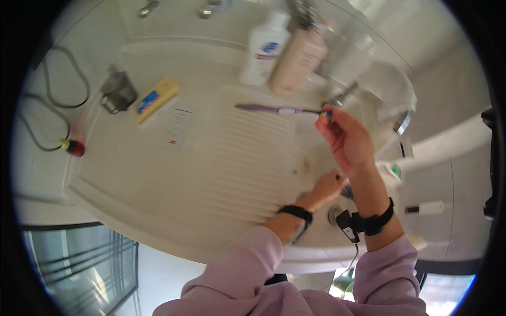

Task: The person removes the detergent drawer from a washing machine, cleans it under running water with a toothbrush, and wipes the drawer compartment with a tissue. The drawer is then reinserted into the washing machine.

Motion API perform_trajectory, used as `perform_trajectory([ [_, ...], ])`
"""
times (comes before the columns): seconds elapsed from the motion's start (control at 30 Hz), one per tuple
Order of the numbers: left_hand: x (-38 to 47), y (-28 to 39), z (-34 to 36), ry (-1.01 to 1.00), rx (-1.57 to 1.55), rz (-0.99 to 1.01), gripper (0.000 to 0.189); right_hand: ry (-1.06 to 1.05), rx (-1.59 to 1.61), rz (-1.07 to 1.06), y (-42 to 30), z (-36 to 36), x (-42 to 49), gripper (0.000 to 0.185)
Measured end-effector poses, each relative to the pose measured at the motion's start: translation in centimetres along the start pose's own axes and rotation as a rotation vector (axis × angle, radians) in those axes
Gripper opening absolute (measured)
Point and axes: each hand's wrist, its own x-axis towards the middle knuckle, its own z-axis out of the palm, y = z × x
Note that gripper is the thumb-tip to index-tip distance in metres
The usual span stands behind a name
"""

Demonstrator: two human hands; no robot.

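Observation:
My right hand (348, 138) is raised over the basin's right side, fingertips pinched on the thin end of a slim purple toothbrush-like stick (257, 108). The stick points left above the ribbed washboard (249, 158) and has a pale band near its middle. A small blue-and-yellow patch shows at the fingertips. Lower down, my left hand (326, 192) is in the basin with its fingers curled, close to a dark patterned item (347, 192). Whether it grips that item cannot be told, as the fingers are partly hidden. Black straps circle both wrists.
A white bottle (265, 51) and a pinkish pump bottle (299, 61) stand at the back. On the left ledge are a grey cup (120, 91), a yellow soap bar (156, 100) and a printed label (180, 126). A metal drain (334, 215) lies near my right wrist; a black cord (85, 89) hangs left.

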Motion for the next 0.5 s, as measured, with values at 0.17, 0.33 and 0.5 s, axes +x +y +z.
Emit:
perform_trajectory([
  [0.17, -0.3, 1.4, -0.9, 0.063, -0.162, -0.262, 0.036, 0.208, 0.217, 0.113, 2.8, -11.4, -4.9, 0.027],
  [0.33, -0.5, 2.8, -1.2, 0.047, -0.186, -0.346, 0.041, 0.212, 0.307, 0.082, 3.2, -17.2, -6.8, 0.026],
  [0.5, -0.8, 3.2, -1.4, 0.084, -0.306, -0.383, 0.045, 0.199, 0.351, 0.101, 2.8, -19.0, -7.8, 0.025],
])
